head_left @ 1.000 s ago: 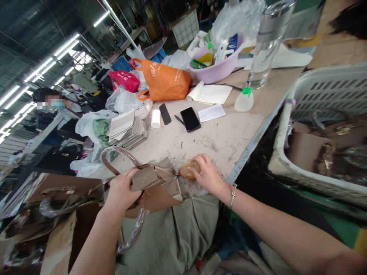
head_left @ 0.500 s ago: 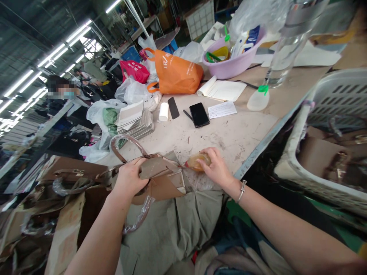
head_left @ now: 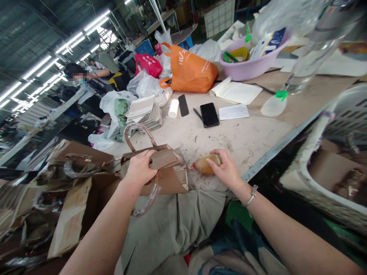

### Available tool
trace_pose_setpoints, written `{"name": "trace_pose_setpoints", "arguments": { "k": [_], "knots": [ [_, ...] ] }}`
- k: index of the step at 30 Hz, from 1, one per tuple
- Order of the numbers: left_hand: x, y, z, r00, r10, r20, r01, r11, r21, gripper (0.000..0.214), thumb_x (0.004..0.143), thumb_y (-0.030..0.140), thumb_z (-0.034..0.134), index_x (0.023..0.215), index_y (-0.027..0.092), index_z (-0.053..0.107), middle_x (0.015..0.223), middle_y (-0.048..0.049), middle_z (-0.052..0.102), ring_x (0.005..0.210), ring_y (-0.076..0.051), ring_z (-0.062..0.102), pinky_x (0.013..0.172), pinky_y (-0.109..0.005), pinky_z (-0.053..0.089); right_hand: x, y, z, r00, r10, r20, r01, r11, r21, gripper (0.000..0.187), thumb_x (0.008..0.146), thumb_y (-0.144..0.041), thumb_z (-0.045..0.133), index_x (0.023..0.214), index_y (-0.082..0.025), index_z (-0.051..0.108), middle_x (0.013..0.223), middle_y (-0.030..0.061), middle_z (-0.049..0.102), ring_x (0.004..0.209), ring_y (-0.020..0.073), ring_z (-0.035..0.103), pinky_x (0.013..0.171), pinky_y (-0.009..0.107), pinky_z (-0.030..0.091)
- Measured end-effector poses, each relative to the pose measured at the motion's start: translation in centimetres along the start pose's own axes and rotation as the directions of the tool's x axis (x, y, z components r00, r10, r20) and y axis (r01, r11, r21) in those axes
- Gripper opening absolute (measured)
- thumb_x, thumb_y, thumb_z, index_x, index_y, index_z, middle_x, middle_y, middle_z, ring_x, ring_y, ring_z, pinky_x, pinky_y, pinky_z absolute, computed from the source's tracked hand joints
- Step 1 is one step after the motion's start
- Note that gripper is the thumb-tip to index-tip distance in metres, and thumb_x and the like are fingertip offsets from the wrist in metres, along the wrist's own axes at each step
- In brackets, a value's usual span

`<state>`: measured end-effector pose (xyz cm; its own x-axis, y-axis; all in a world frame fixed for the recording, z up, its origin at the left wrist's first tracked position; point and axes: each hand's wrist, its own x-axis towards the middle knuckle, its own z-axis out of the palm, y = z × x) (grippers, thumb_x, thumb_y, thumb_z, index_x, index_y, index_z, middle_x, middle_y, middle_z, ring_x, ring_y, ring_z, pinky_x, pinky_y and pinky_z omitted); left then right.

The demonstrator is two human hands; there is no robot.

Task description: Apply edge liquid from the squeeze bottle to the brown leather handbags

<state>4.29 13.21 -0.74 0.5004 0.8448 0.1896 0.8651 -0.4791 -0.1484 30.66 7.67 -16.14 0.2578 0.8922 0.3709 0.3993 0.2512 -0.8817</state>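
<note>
My left hand is closed on a brown handbag, its fingers around a flap at the bag's upper side. The bag lies tilted at the table's near edge, with plastic-wrapped handles at its far and near sides. In my right hand is a squeeze bottle of amber liquid, probably glue, lying sideways in the grip. Its red-based nozzle points left, at the open end of the bag. Whether the tip touches the bag is hard to tell. Grey-green cloth hangs below the bag.
Finished-looking brown bags and a cardboard box crowd the left. A white basket holding bags stands right. On the table are a phone, stacked panels, an orange bag, a purple basin and a water bottle.
The view has swung a little, so the scene sits farther right. The squeeze bottle's nozzle shows more plainly beside the handbag's end. Both hands keep their holds.
</note>
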Motion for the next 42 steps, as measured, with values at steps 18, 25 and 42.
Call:
{"name": "trace_pose_setpoints", "arguments": {
  "k": [18,25,42],
  "knots": [
    [-0.7,0.4,0.2,0.999,0.041,-0.034,-0.043,0.997,-0.057,0.043,0.062,0.022,0.05,0.102,0.014,0.064,0.099,-0.0089,0.069,0.091,-0.027,0.065,0.08,-0.036,0.051,0.0,0.3,0.7,1.0,-0.011,0.015,0.011,1.0,0.008,0.024,0.084,-0.035,0.059,0.103,-0.021,0.054,0.101,0.0072,0.057,0.096,0.0231,0.054,0.087,0.04,0.046],
    [-0.3,0.4,0.5,0.998,0.052,-0.03,-0.054,0.998,-0.041,0.042,0.063,0.019,0.051,0.103,0.016,0.064,0.101,-0.007,0.069,0.092,-0.026,0.065,0.081,-0.035,0.051,0.1,0.6,0.9,0.999,-0.036,-0.028,0.035,0.999,-0.021,0.022,0.084,-0.032,0.059,0.102,-0.021,0.054,0.099,0.0079,0.055,0.095,0.0237,0.054,0.086,0.041,0.046],
    [-0.2,0.1,0.8,0.992,0.061,-0.112,-0.069,0.996,-0.062,0.047,0.059,0.02,0.05,0.102,0.013,0.067,0.095,-0.0085,0.071,0.084,-0.028,0.067,0.075,-0.036,0.053,-0.1,0.7,1.5,0.993,-0.12,-0.013,0.119,0.992,-0.037,0.022,0.086,-0.029,0.056,0.106,-0.021,0.052,0.103,0.0096,0.054,0.1,0.0248,0.053,0.09,0.042,0.046]
  ]
}}
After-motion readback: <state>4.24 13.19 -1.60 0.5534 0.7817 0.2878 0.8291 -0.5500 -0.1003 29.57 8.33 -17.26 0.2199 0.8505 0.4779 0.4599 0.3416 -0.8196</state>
